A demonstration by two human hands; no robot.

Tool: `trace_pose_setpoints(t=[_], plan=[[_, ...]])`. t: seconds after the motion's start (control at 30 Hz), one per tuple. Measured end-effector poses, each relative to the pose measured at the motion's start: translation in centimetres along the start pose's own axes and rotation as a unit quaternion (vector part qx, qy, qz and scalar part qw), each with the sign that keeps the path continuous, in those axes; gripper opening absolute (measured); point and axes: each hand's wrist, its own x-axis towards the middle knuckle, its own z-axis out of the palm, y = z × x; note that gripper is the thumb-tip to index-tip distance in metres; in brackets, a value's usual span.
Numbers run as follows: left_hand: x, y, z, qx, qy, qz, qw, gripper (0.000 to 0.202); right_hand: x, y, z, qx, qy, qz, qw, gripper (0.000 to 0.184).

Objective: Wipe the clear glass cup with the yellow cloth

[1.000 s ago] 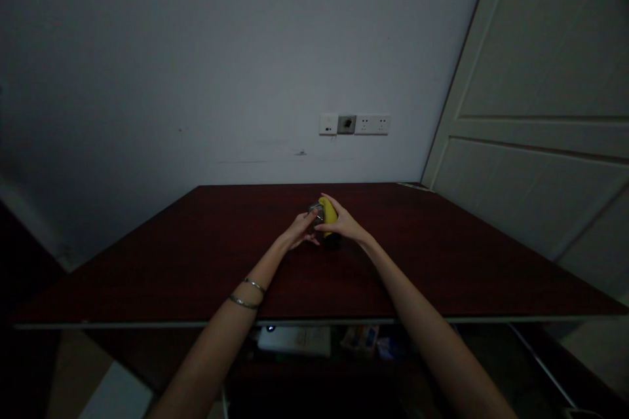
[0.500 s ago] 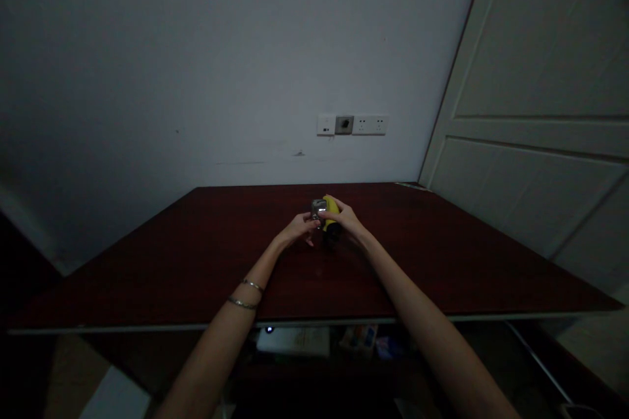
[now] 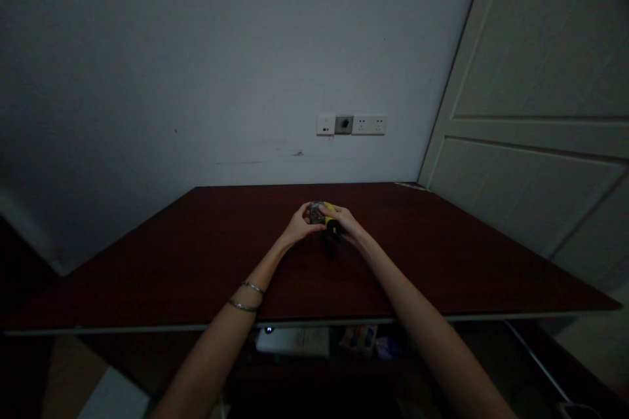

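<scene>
The left hand (image 3: 299,225) has moved up slightly, curled with the right hand (image 3: 348,224) around the yellow object (image 3: 329,206) between them.

Head-mounted view, recorded from above and behind the fingers (image 3: 313,228), facing forward and down. The wide field set the fingers near mid-frame, well apart from the viewpoint; the forearms (image 3: 405,288) ran in from the near side. The dark red tabletop (image 3: 196,255) spread around the fingers, with the wall (image 3: 246,65) beyond them and the panelled door (image 3: 540,72) to their right.
</scene>
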Motion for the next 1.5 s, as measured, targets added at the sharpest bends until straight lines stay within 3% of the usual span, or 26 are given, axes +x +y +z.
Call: trace_pose_setpoints(t=[0.1,0.2,0.37,0.57,0.77,0.97,1.07,1.23,1.3,1.5], plan=[[0.0,0.1,0.1,0.012,0.013,-0.004,1.000,0.075,0.2,0.1,-0.1,-0.017,-0.005,-0.024,1.000,0.046],[-0.1,0.1,0.2,0.008,0.021,-0.003,1.000,0.074,0.7,0.3,-0.3,-0.029,0.029,-0.061,0.997,0.050],[-0.2,0.0,0.5,0.013,0.004,0.005,1.000,0.071,1.0,0.3,-0.4,-0.129,0.087,-0.179,0.971,0.046],[-0.2,0.1,0.7,0.021,0.027,0.011,0.999,0.067,-0.6,-0.7,0.2,-0.229,0.022,-0.313,0.922,0.028],[-0.2,-0.2,0.7,0.005,0.031,0.001,0.999,0.073,-0.3,-0.5,0.1,-0.207,0.036,-0.305,0.929,0.026],[-0.5,-0.2,0.9,0.031,0.000,0.013,0.999,0.072,0.7,0.1,-0.6,-0.165,0.089,-0.233,0.954,0.033],[-0.5,-0.3,0.9,0.053,-0.002,0.023,0.998,0.070,0.2,0.2,-0.3,-0.204,0.080,-0.270,0.937,0.028],[0.0,-1.2,0.3,0.075,0.018,0.039,0.996,0.073,-1.1,0.2,0.8,-0.334,0.013,-0.370,0.867,0.021],[0.2,-1.5,0.1,0.067,0.016,0.050,0.996,0.075,-1.2,0.2,1.0,-0.353,0.006,-0.387,0.852,0.021],[0.0,-1.5,0.3,0.111,0.012,0.077,0.991,0.070,-0.1,0.5,0.5,-0.308,0.078,-0.353,0.880,0.022]])
